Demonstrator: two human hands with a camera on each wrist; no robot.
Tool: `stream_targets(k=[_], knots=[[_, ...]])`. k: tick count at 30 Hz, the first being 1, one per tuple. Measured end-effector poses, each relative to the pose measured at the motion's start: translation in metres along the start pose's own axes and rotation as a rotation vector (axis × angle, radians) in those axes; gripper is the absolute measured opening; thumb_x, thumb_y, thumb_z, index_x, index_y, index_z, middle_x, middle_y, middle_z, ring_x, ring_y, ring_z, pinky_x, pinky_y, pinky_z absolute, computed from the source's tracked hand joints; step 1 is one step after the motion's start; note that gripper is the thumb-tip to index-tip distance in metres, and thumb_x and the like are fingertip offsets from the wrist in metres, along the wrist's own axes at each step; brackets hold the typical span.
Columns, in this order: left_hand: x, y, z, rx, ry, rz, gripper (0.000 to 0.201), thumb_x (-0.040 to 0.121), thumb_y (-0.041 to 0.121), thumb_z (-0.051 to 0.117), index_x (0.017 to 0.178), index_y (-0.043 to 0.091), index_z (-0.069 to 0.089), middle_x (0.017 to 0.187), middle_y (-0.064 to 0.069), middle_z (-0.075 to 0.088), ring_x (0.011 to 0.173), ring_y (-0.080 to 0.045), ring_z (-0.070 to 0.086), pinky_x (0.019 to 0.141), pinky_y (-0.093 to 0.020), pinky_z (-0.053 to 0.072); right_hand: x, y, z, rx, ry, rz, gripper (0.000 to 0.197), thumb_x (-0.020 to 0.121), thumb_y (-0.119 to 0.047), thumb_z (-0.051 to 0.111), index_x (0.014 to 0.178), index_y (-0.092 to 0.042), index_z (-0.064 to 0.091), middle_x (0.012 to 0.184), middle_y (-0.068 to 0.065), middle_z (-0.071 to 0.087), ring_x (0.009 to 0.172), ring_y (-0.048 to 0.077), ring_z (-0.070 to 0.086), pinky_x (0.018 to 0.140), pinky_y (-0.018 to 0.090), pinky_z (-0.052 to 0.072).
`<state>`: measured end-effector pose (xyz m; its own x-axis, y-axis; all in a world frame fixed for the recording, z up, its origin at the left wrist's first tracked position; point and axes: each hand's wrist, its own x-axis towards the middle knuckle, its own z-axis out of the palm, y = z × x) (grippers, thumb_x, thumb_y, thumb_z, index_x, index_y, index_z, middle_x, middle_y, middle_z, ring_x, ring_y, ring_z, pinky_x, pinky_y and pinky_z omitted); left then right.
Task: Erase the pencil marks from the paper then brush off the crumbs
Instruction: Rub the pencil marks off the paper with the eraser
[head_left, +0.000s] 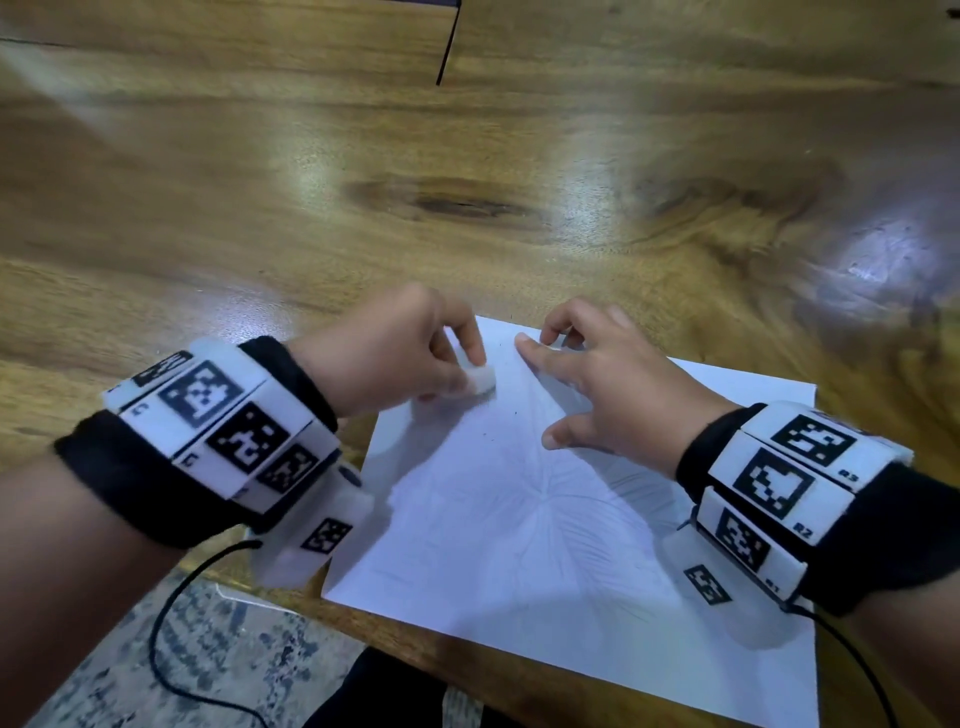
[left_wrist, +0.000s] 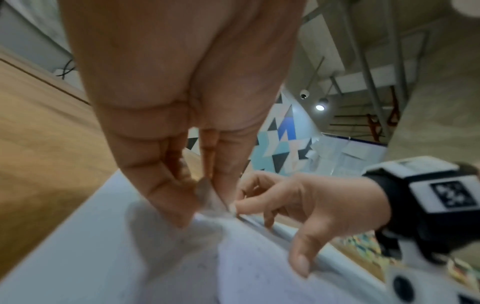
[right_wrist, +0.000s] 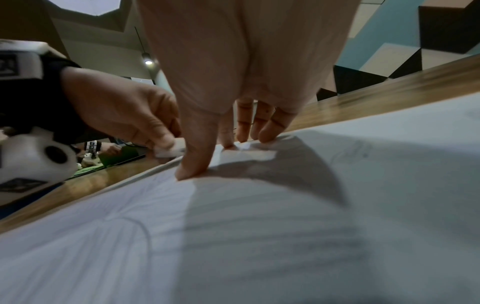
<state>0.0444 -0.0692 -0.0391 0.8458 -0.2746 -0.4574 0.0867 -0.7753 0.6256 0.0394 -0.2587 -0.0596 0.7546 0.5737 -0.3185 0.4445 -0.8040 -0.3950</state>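
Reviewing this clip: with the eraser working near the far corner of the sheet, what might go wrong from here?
1. The left hand rubs the eraser near the paper's far corner; a stroke toward that edge might crease or tear it, since the right hand pins it by fingertips only.
2. Faint pencil lines cover the near part of the sheet, partly under the right wrist, which could smudge them.
3. Dark crumbs lie beside the eraser and may get ground in.

table (head_left: 467, 156): glossy varnished wood, strong grain, dark knot
paper (head_left: 545, 545): matt white sheet, faint pencil lines, dark crumbs
eraser (head_left: 480, 382): matt white, rubbery look
wristbands (head_left: 291, 374): black cloth, white plastic blocks
floor (head_left: 104, 675): speckled, stone-like
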Motion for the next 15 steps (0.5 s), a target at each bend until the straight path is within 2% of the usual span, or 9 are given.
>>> stream_targets(k=[3, 6, 9, 12, 13, 15], knots=[[0.012, 0.006, 0.004, 0.015, 0.145, 0.007, 0.013, 0.071, 0.018, 0.073, 0.081, 0.015, 0.066, 0.063, -0.001, 0.063, 0.049, -0.012, 0.053, 0.052, -0.023, 0.041, 0.0, 0.0, 0.0, 0.022, 0.026, 0.015, 0.078, 0.069, -0.035, 0.076, 0.137, -0.02, 0.042, 0.128, -0.003, 0.036, 0.114, 0.019, 0.031, 0.087, 0.012, 0.021], [0.018, 0.008, 0.007, 0.035, 0.186, 0.009, 0.012, 0.071, 0.014, 0.073, 0.081, 0.012, 0.068, 0.056, 0.005, 0.057, 0.05, -0.009, 0.05, 0.051, -0.023, 0.037, -0.001, 0.001, 0.001, 0.047, 0.046, 0.025, 0.074, 0.066, -0.033, 0.078, 0.133, -0.017, 0.05, 0.127, -0.002, 0.041, 0.114, 0.019, 0.034, 0.086, 0.013, 0.023], [0.012, 0.002, 0.013, -0.012, 0.083, 0.024, 0.007, 0.07, 0.011, 0.074, 0.074, 0.013, 0.069, 0.046, 0.01, 0.058, 0.046, -0.007, 0.053, 0.056, -0.022, 0.046, -0.001, 0.001, 0.003, 0.05, 0.061, 0.016, 0.073, 0.063, -0.032, 0.081, 0.128, -0.013, 0.055, 0.124, 0.003, 0.045, 0.112, 0.025, 0.038, 0.086, 0.016, 0.024], [0.002, 0.004, 0.02, 0.007, -0.073, 0.045, 0.006, 0.069, 0.015, 0.076, 0.073, 0.015, 0.07, 0.046, 0.007, 0.059, 0.043, -0.004, 0.05, 0.049, -0.017, 0.043, -0.001, 0.002, 0.003, 0.036, 0.062, 0.012, 0.073, 0.063, -0.032, 0.081, 0.128, -0.012, 0.055, 0.125, 0.004, 0.045, 0.112, 0.025, 0.037, 0.087, 0.016, 0.022], [0.004, 0.005, 0.018, 0.014, -0.059, 0.052, 0.007, 0.069, 0.016, 0.076, 0.074, 0.015, 0.071, 0.05, 0.006, 0.06, 0.044, -0.004, 0.05, 0.05, -0.018, 0.043, -0.002, 0.002, 0.002, 0.032, 0.059, 0.012, 0.073, 0.064, -0.033, 0.08, 0.129, -0.013, 0.054, 0.126, 0.003, 0.044, 0.112, 0.024, 0.036, 0.087, 0.015, 0.021], [0.014, 0.007, 0.012, 0.006, 0.062, 0.059, 0.007, 0.07, 0.013, 0.074, 0.076, 0.013, 0.072, 0.052, 0.006, 0.06, 0.044, -0.003, 0.051, 0.055, -0.021, 0.045, -0.001, 0.002, 0.002, 0.028, 0.055, 0.01, 0.073, 0.065, -0.034, 0.079, 0.13, -0.015, 0.053, 0.127, 0.002, 0.042, 0.113, 0.022, 0.034, 0.087, 0.013, 0.02]])
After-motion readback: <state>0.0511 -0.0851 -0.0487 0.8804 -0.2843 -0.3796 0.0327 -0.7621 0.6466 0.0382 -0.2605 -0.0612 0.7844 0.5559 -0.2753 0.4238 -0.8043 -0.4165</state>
